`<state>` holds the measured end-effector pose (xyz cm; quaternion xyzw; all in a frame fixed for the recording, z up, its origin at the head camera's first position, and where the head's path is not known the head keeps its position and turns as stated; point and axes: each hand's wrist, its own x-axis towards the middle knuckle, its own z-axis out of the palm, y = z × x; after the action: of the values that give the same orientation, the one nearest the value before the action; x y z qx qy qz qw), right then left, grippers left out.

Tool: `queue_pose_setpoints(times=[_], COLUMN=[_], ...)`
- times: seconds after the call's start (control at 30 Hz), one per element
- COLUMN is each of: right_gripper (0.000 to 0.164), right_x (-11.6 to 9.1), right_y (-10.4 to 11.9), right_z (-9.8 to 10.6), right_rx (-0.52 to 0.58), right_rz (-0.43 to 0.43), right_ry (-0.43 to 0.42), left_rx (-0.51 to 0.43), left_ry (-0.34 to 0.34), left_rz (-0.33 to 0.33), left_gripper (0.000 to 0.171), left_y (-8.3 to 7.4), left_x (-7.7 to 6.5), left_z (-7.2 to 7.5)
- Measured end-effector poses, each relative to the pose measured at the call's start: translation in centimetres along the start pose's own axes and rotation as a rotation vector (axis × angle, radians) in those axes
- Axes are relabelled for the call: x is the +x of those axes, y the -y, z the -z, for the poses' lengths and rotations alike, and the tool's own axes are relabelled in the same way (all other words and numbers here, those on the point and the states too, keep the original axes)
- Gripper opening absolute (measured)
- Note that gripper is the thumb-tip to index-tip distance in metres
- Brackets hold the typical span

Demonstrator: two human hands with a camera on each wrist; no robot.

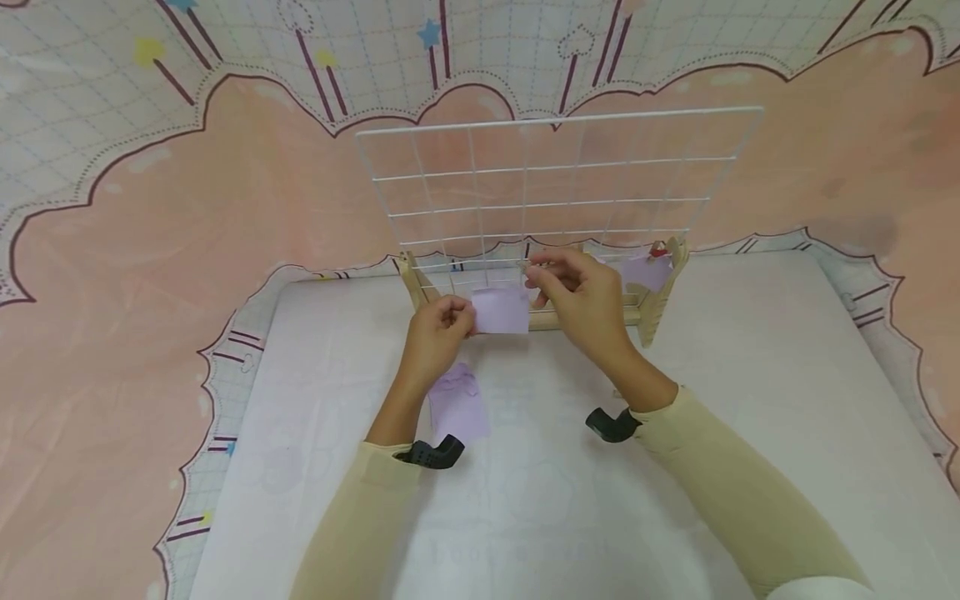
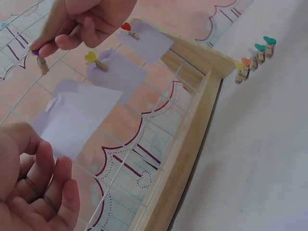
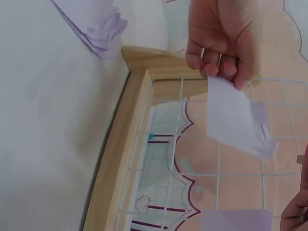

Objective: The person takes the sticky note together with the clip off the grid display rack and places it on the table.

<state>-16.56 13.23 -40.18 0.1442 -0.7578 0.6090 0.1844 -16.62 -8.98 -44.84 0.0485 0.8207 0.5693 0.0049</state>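
My left hand (image 1: 438, 333) pinches one edge of a pale purple sheet of paper (image 1: 501, 311), which lies along the front of a white wire grid (image 1: 600, 117). In the left wrist view, my right hand (image 2: 94, 21) pinches a small wooden clothespin (image 2: 43, 66) with a purple top, just beyond the paper's upper edge. The clothespin stands apart from the paper. Further along the grid hang a sheet under a yellow-heart clothespin (image 2: 98, 62) and another under a red-heart clothespin (image 2: 131, 31).
A wooden stand (image 1: 651, 321) carries the grid on the white tabletop (image 1: 540, 500). A stack of purple paper (image 1: 459, 408) lies near my left wrist. Several heart-topped clothespins (image 2: 253, 62) lie in a row beside the stand. Patterned cloth (image 1: 262, 183) hangs behind.
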Motion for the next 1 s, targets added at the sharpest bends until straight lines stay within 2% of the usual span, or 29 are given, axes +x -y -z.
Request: queue_pose_setpoints(times=[0.17, 0.33, 0.6, 0.8, 1.0], right_gripper=[0.016, 0.014, 0.02, 0.02, 0.018], right_x=[-0.7, -1.4, -2.4, -3.0, -3.7], right_y=[-0.4, -1.0, -2.2, -3.4, -4.2], right_z=[1.1, 2.3, 4.5, 5.2, 5.7], right_rx=[0.06, 0.102, 0.068, 0.041, 0.019], right_rz=[-0.034, -0.067, -0.101, -0.122, -0.147], right_ry=[0.025, 0.05, 0.066, 0.038, 0.035], left_rx=[-0.04, -0.068, -0.089, -0.1, -0.108], left_ry=[0.028, 0.027, 0.017, -0.014, -0.016], left_rz=[0.004, 0.0, 0.016, 0.022, 0.029], left_gripper=[0.018, 0.019, 0.02, 0.018, 0.017], left_y=[0.4, 0.6, 1.0, 1.2, 1.4], left_x=[-0.4, -0.8, -1.6, -2.1, -2.7], left_z=[0.2, 0.5, 0.9, 1.1, 1.1])
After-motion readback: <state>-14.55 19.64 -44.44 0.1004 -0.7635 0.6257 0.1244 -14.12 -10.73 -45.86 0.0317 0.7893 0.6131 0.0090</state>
